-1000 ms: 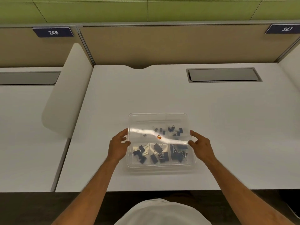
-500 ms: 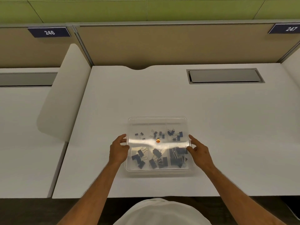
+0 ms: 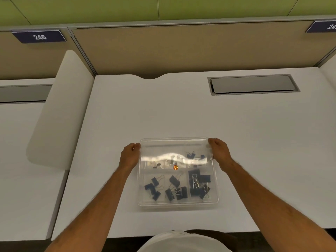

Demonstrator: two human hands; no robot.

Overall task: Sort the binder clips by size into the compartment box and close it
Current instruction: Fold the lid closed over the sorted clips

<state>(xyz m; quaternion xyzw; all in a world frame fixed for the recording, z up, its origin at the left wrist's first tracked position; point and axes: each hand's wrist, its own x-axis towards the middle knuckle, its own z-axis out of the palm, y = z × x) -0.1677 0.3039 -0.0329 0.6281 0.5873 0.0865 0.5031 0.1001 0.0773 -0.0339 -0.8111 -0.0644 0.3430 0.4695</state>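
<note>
1. We see the clear compartment box (image 3: 177, 171) on the white counter (image 3: 181, 115), low in the middle of the frame, its lid down.
2. Our left hand (image 3: 129, 156) curls its fingers (image 3: 136, 146) against the box's upper left corner.
3. Our right hand (image 3: 219, 150) curls its fingers (image 3: 211, 142) around the upper right corner.
4. Binder clips (image 3: 199, 184) lie inside: small ones in the upper row, larger ones in the lower row, the biggest at the lower right.
</note>
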